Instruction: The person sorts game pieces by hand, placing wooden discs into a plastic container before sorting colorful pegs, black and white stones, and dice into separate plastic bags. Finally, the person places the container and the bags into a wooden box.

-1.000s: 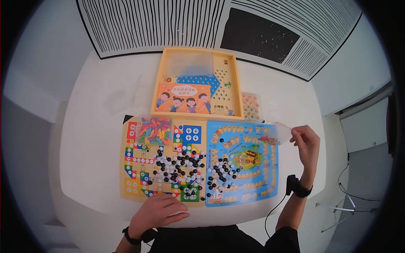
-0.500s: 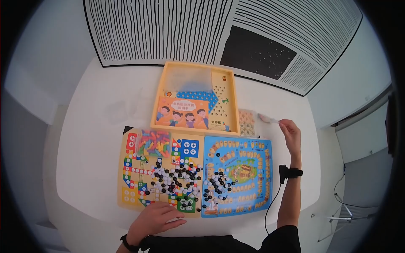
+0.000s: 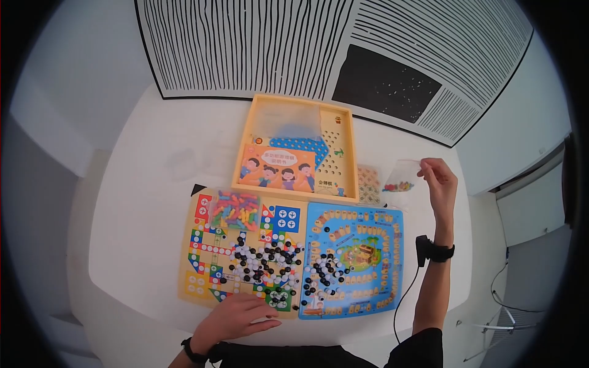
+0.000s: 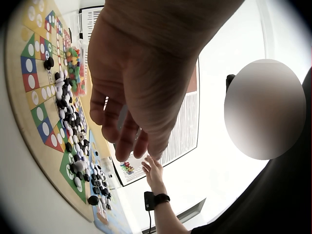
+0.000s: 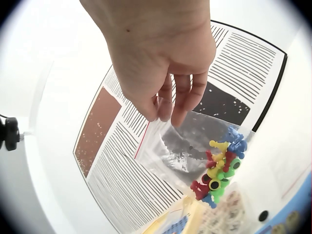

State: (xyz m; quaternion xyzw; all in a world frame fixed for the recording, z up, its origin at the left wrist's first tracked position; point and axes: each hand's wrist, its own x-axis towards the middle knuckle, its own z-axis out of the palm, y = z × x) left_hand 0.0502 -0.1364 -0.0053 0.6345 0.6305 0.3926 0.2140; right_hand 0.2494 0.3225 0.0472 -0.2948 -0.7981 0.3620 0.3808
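My right hand [image 3: 440, 184] pinches the top corner of a clear zip bag [image 5: 170, 146] between thumb and fingers. Red, yellow, green and blue pawns [image 5: 222, 168] are bunched at the bag's far end. In the head view this bag shows over the white tabletop, beyond the blue board's back right corner. My left hand [image 3: 239, 318] lies relaxed at the front edge of the ludo board [image 3: 190, 299], holding nothing, its fingers loosely bent. Black and white round stones [image 3: 270, 260] are scattered across the ludo board and the blue track board [image 3: 368, 297] beside it.
Behind the boards stands a shallow wooden box [image 3: 351, 147] with an orange booklet [image 3: 279, 165] in it. A clear pack of colourful pegs [image 3: 235, 210] lies on the ludo board's back part. Right of the box is a pack of round tokens [image 3: 368, 184]. A striped panel [image 3: 245, 49] lines the back.
The pawn bag has moved from above the blue board's back right part to beyond its back edge, still in my right hand. My left hand has stayed in place; the head view has shifted.
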